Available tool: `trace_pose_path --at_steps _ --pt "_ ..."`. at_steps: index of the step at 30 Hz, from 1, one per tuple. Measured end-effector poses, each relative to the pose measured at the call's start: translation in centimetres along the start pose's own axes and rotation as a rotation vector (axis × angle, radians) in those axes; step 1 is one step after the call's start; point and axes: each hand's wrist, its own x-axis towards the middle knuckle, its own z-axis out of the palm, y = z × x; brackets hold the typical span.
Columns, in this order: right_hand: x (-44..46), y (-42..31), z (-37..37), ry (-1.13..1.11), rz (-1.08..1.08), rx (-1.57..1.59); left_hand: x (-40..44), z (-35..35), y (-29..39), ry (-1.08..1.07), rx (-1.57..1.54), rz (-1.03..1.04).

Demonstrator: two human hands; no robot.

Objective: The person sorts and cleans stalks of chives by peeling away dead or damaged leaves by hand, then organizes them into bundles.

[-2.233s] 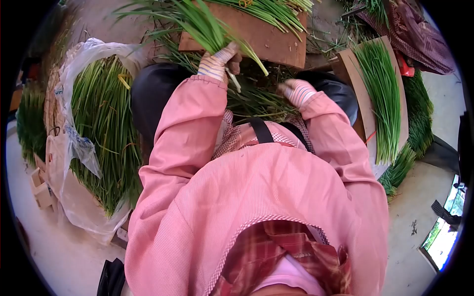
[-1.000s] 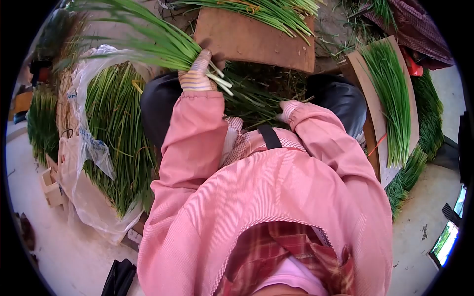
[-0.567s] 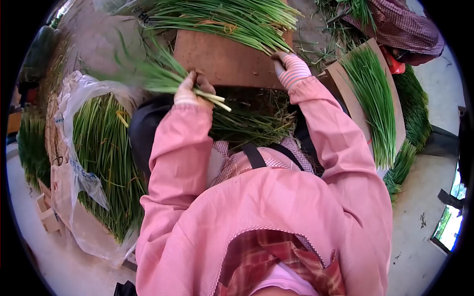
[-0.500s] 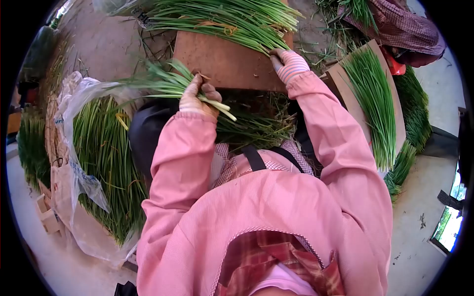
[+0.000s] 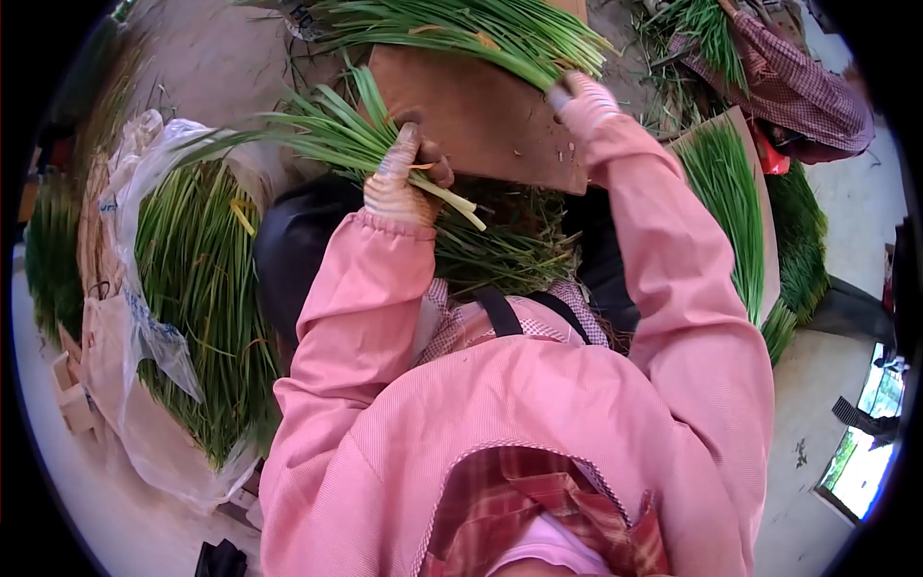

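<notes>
My left hand (image 5: 404,178), in a soiled striped glove, is closed around a small bunch of garlic chives (image 5: 322,139). The leaves fan out to the left, and the pale stalk ends stick out below my fingers to the right. A large pile of garlic chives (image 5: 471,34) lies across the far part of a brown board (image 5: 461,111). At the near right edge of that pile, my gloved right hand (image 5: 586,101) has its fingers closed on the pale ends of some stalks. How many stalks it grips is hidden.
At left, more leaves (image 5: 197,298) fill a clear plastic bag (image 5: 144,337). Loose leaves (image 5: 510,250) lie below the board. At right, a bundle (image 5: 726,197) rests on cardboard. Another person's checked sleeve (image 5: 788,82) shows at the upper right, beside more greens.
The view has shifted slightly. My left hand has risen a little with its bunch, its leaves lifted higher. My right hand stays at the pile's stalk ends, its fingers now more curled.
</notes>
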Motion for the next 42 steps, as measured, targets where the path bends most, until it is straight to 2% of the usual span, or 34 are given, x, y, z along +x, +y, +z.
trace_pose_path --at_steps 1,2,3,4,5,6,8,10,12,16,19,21,23,24,26,28,29,30,32,33,34,36,37,38,40,42 --pt "-1.2 -0.3 -1.1 0.045 0.08 0.272 -0.5 0.5 0.2 -0.014 0.19 0.14" --pt "-2.5 -1.5 -2.7 0.09 0.161 0.542 -0.5 0.6 0.0 -0.015 0.181 0.145" --pt "-2.4 0.4 -1.7 0.085 0.156 0.532 -0.1 0.7 -0.2 0.149 0.041 0.11" --pt "-2.5 3.7 0.3 -0.018 0.093 0.289 0.1 0.6 -0.3 0.321 -0.101 0.072" --pt "-3.9 3.4 0.4 -0.222 0.271 0.328 1.9 -1.6 -1.6 0.501 -0.182 -0.021" --pt "-5.3 2.9 0.4 -0.43 0.448 0.327 1.8 -1.6 -2.3 0.454 -0.183 -0.132" --pt "-6.5 2.5 -1.2 -0.308 0.501 0.529 0.2 -1.0 -3.2 0.187 -0.079 -0.215" --pt "-7.7 1.2 -2.3 -0.089 0.508 0.885 0.3 -2.6 -4.0 0.001 -0.106 -0.266" --pt "-8.8 0.2 -2.9 -0.068 0.435 1.026 -0.4 -1.5 -4.2 0.077 0.002 -0.3" --pt "-10.6 -1.6 1.2 -0.361 0.314 0.946 -0.5 -0.7 -5.2 0.08 0.061 -0.308" --pt "-11.3 -2.4 2.7 -0.4 0.382 0.955 0.1 -1.3 -5.9 0.065 -0.011 -0.276" --pt "-11.4 -2.6 2.4 -0.548 0.434 0.965 0.9 -1.7 -6.4 0.132 -0.033 -0.29" --pt "-11.5 -2.1 2.6 -0.549 0.379 0.96 1.3 -1.6 -6.8 0.174 -0.033 -0.292" --pt "-11.5 -1.9 2.5 -0.553 0.321 0.95 1.3 -1.3 -6.8 0.109 -0.074 -0.273" --pt "-11.7 -2.2 1.6 -0.565 0.339 0.966 1.6 -1.1 -6.9 0.045 -0.12 -0.254" --pt "-12.0 -3.1 0.9 -0.514 0.3 1.052 1.8 -1.3 -6.7 0.017 -0.131 -0.237" --pt "-12.1 -2.5 0.6 -0.534 0.236 1.078 1.9 -1.3 -6.7 0.041 -0.164 -0.252" --pt "-11.7 -1.8 0.1 -0.588 0.28 1.149 1.7 -1.2 -6.4 0.048 -0.162 -0.251" --pt "-10.4 -0.7 1.0 -0.396 0.246 1.289 1.1 -0.7 -5.9 0.004 -0.172 -0.275" --pt "-10.2 -0.9 1.7 -0.269 0.338 1.221 0.8 -0.3 -5.7 0.038 -0.149 -0.24" --pt "-10.1 -0.8 2.0 -0.271 0.339 1.225 1.1 -0.6 -5.8 0.041 -0.146 -0.24" --pt "-10.2 -2.0 1.3 -0.506 0.334 1.125 1.4 -1.2 -5.9 -0.066 -0.207 -0.274" --pt "-10.0 -1.6 1.8 -0.674 0.306 1.178 1.5 -1.6 -5.9 -0.112 -0.171 -0.292" --pt "-10.2 -2.1 2.7 -0.596 0.188 1.271 1.6 -1.6 -5.9 -0.11 -0.168 -0.297" --pt "-10.1 -1.1 4.5 -0.62 0.213 1.308 1.7 -1.7 -5.8 -0.073 -0.168 -0.275" --pt "-9.1 1.3 5.3 -0.479 0.031 0.6 1.6 -1.7 -5.2 -0.081 -0.165 -0.29"
